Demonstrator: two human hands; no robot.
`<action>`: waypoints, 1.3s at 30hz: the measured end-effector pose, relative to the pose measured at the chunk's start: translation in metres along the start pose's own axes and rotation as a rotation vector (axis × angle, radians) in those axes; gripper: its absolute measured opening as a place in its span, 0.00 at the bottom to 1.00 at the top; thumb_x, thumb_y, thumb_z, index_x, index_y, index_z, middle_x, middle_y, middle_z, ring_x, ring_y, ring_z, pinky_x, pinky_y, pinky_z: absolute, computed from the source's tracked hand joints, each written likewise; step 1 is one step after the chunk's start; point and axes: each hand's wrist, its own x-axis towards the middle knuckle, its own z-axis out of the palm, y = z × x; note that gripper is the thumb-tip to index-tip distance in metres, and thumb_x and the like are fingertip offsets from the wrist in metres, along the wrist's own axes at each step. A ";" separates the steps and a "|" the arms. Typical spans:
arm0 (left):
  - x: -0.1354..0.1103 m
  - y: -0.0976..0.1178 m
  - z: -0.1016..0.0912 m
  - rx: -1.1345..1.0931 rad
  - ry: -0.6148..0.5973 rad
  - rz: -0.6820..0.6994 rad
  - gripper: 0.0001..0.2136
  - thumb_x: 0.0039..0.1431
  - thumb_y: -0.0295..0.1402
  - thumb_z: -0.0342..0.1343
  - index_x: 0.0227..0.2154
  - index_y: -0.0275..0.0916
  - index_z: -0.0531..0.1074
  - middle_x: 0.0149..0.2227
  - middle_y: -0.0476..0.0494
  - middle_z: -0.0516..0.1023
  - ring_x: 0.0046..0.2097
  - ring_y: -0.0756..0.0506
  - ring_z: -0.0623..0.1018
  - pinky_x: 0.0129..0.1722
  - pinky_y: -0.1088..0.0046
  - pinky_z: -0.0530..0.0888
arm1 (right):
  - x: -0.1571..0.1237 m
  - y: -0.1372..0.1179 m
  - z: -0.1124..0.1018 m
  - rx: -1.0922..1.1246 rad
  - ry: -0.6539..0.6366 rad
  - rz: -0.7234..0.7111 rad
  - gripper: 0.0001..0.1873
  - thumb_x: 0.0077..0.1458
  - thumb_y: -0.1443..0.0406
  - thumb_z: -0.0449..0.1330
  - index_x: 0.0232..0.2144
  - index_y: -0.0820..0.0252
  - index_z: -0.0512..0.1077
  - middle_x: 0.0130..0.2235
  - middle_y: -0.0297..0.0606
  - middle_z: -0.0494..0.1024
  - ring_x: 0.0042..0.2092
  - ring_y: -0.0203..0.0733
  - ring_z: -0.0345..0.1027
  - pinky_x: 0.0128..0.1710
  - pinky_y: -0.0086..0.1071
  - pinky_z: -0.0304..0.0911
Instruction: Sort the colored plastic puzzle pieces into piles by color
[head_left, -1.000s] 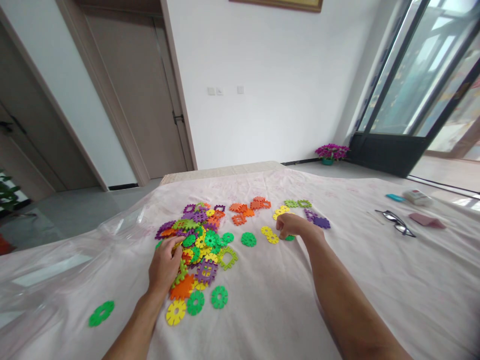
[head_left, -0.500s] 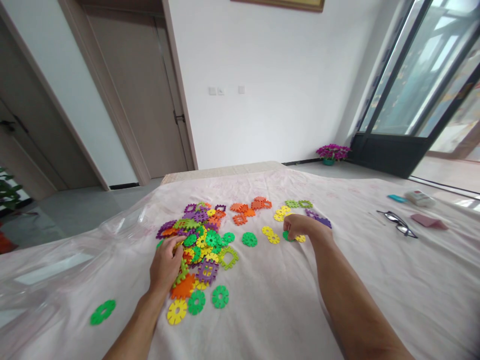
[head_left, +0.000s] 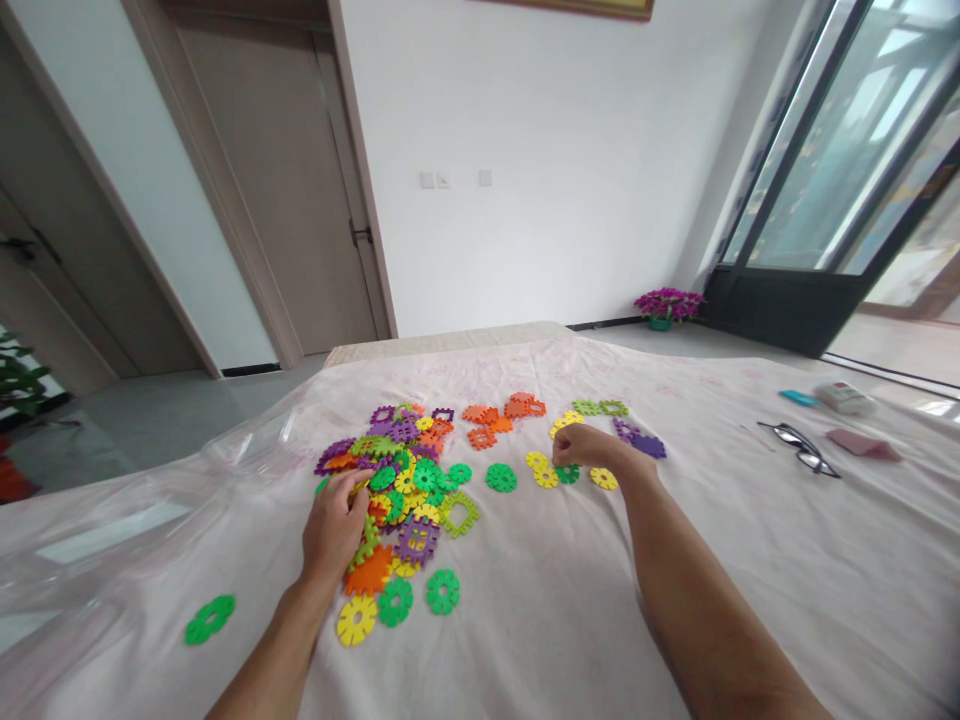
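From my remote seat I see a pale pink cloth (head_left: pixel 540 600) spread wide. On it lies a heap of notched plastic pieces (head_left: pixel 426 474), purple, orange, green and yellow. The left hand (head_left: pixel 330 520), loosely curved, is at the heap's left edge. The right hand (head_left: pixel 589 447), fingers curled, is at a flat green plastic disc (head_left: pixel 568 474) between yellow plastic discs (head_left: pixel 546 478). I can't tell whether either grips anything. The step seems to be handling this disc; next calls for light fingertips.

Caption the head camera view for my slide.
Left hand at a heap of colorful notched pieces, right hand by a green disc lying between yellow discs.
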 end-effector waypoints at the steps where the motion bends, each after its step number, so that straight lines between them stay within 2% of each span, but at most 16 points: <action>1: 0.000 0.000 0.000 -0.001 0.001 0.001 0.16 0.61 0.36 0.47 0.46 0.42 0.76 0.51 0.42 0.76 0.55 0.41 0.74 0.59 0.59 0.68 | 0.002 -0.001 0.002 0.012 0.005 -0.022 0.06 0.43 0.67 0.63 0.28 0.61 0.77 0.29 0.34 0.79 0.30 0.36 0.67 0.26 0.26 0.54; 12: 0.000 0.001 0.000 -0.011 0.022 0.013 0.15 0.60 0.35 0.48 0.45 0.43 0.76 0.50 0.43 0.77 0.54 0.41 0.74 0.60 0.60 0.68 | 0.005 -0.009 0.011 0.074 -0.031 -0.082 0.07 0.43 0.63 0.62 0.27 0.61 0.75 0.26 0.31 0.74 0.28 0.33 0.62 0.25 0.26 0.51; 20: 0.000 -0.001 0.001 -0.012 0.007 0.001 0.15 0.61 0.34 0.48 0.46 0.44 0.76 0.51 0.44 0.77 0.55 0.41 0.74 0.61 0.59 0.67 | 0.006 -0.025 0.022 0.145 -0.058 -0.068 0.08 0.45 0.64 0.64 0.30 0.60 0.78 0.29 0.33 0.78 0.30 0.34 0.66 0.27 0.26 0.56; 32: 0.000 0.001 0.000 0.004 0.006 0.013 0.16 0.61 0.34 0.47 0.46 0.42 0.76 0.51 0.42 0.77 0.55 0.41 0.74 0.60 0.60 0.67 | 0.020 -0.015 0.034 0.165 -0.003 -0.055 0.09 0.45 0.65 0.63 0.32 0.61 0.77 0.29 0.34 0.78 0.29 0.34 0.68 0.26 0.24 0.57; 39: -0.001 0.003 -0.001 -0.004 0.019 0.008 0.15 0.60 0.34 0.48 0.45 0.43 0.77 0.50 0.43 0.77 0.54 0.41 0.74 0.59 0.61 0.68 | 0.018 -0.019 0.035 0.170 0.026 -0.032 0.07 0.45 0.64 0.64 0.30 0.61 0.77 0.28 0.34 0.79 0.28 0.33 0.68 0.26 0.24 0.57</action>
